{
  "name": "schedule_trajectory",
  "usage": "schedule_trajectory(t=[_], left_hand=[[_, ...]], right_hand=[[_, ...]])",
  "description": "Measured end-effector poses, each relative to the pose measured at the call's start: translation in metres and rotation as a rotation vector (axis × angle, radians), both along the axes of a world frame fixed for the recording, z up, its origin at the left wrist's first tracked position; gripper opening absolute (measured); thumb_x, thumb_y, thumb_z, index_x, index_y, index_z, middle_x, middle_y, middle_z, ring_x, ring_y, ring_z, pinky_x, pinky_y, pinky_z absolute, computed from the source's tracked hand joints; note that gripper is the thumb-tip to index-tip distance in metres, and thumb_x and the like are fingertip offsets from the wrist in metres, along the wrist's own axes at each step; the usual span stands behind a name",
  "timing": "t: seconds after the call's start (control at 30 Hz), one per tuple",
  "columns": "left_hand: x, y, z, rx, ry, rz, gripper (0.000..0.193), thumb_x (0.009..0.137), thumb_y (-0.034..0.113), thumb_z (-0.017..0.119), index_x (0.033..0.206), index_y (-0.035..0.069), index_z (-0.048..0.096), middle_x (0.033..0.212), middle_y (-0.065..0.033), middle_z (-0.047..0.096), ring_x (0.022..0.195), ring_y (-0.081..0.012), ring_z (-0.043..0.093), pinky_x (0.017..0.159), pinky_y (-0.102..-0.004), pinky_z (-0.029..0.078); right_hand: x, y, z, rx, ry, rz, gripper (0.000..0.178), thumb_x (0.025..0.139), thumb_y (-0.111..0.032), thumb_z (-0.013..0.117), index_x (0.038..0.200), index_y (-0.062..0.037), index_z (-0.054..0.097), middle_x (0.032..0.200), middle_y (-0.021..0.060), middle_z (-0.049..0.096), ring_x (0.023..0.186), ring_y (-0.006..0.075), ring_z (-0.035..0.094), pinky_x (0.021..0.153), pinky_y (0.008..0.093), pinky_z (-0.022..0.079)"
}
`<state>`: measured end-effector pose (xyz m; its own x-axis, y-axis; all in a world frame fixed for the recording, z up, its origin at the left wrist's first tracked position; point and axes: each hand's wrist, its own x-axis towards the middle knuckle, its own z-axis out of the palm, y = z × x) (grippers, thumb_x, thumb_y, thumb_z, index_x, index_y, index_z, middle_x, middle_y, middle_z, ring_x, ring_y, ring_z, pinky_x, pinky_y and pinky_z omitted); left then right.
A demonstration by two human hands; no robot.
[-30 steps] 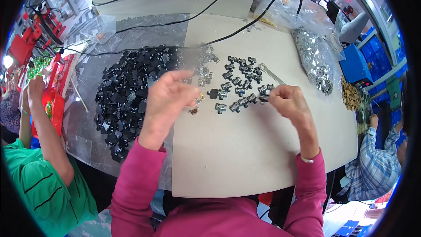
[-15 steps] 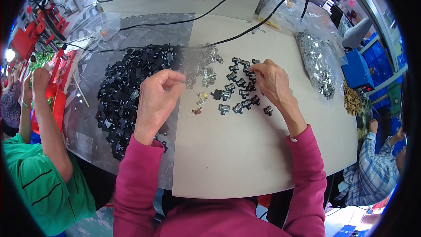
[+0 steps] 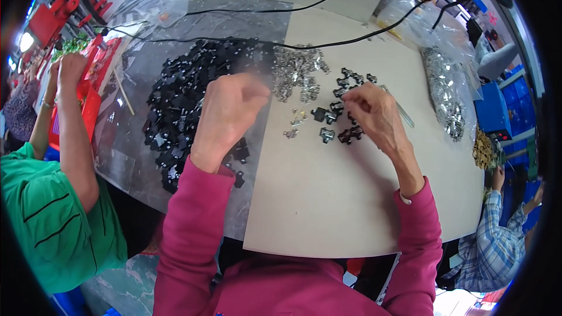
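Note:
My left hand (image 3: 228, 117) hovers over the right edge of a large heap of flat black plastic pieces (image 3: 175, 96). Its thumb and fingertips are pinched together and blurred; what they hold, if anything, does not show. My right hand (image 3: 379, 118) is above a loose group of small black parts with silver metal fittings (image 3: 326, 134), covering several of them. Its fingers are curled in against the thumb, and I cannot make out anything between them. Between the hands lie a pile of small silver metal parts (image 3: 300, 70) and a few tiny gold-coloured bits (image 3: 298, 117).
A thin grey strip (image 3: 399, 107) lies just beyond my right hand. Farther right is a clear bag of silver parts (image 3: 442, 90). Black cables (image 3: 234, 41) hang across the table's far side. A person in green (image 3: 58, 216) sits at left, another in plaid (image 3: 500, 243) at right.
The view has shifted, so the table appears farther right and higher. My right hand has come nearer over the black parts, uncovering the grey strip. My left hand's fingers have curled in more.

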<state>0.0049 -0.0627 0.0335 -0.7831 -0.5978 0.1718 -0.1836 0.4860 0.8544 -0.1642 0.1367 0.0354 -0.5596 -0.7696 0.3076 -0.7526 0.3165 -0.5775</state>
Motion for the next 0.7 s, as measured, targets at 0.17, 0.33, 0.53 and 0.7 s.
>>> schedule_trajectory(t=[0.17, 0.33, 0.53, 0.7], left_hand=[[0.004, -0.008, -0.008, -0.119, -0.067, 0.024, 0.010, 0.070, 0.002, 0.065, 0.079, -0.003, 0.066, 0.070, -0.0084, 0.065, 0.063, -0.0110, 0.059, 0.061, -0.0249, 0.047], [0.013, -0.021, -0.005, -0.172, -0.101, 0.101, 0.011, 0.070, 0.002, 0.065, 0.079, -0.003, 0.066, 0.070, -0.0079, 0.065, 0.062, -0.0114, 0.059, 0.060, -0.0252, 0.047], [0.026, -0.013, 0.011, -0.154, -0.264, 0.017, 0.012, 0.068, 0.001, 0.065, 0.079, -0.003, 0.066, 0.068, -0.0095, 0.064, 0.061, -0.0140, 0.060, 0.059, -0.0262, 0.046], [0.060, 0.006, 0.016, -0.339, -0.290, -0.048, 0.010, 0.067, 0.003, 0.063, 0.076, 0.004, 0.066, 0.074, -0.0132, 0.061, 0.075, -0.0312, 0.060, 0.065, -0.0392, 0.047]], right_hand=[[0.031, -0.025, -0.015, 0.041, 0.043, 0.206, 0.010, 0.075, -0.001, 0.061, 0.084, 0.0014, 0.065, 0.075, 0.0119, 0.057, 0.060, 0.0234, 0.057, 0.055, 0.0321, 0.045], [0.041, -0.038, -0.018, 0.067, 0.217, 0.218, 0.008, 0.074, -0.001, 0.062, 0.082, 0.0014, 0.064, 0.074, 0.0105, 0.057, 0.060, 0.0246, 0.057, 0.055, 0.0332, 0.046], [0.041, -0.042, -0.026, 0.012, 0.237, 0.179, 0.005, 0.070, -0.001, 0.061, 0.072, 0.0006, 0.057, 0.071, 0.0124, 0.054, 0.065, 0.0292, 0.057, 0.056, 0.0386, 0.045], [0.042, -0.040, -0.020, -0.030, 0.169, 0.152, 0.006, 0.068, 0.000, 0.061, 0.071, 0.0003, 0.056, 0.069, 0.0119, 0.054, 0.062, 0.0276, 0.056, 0.055, 0.0367, 0.044]])
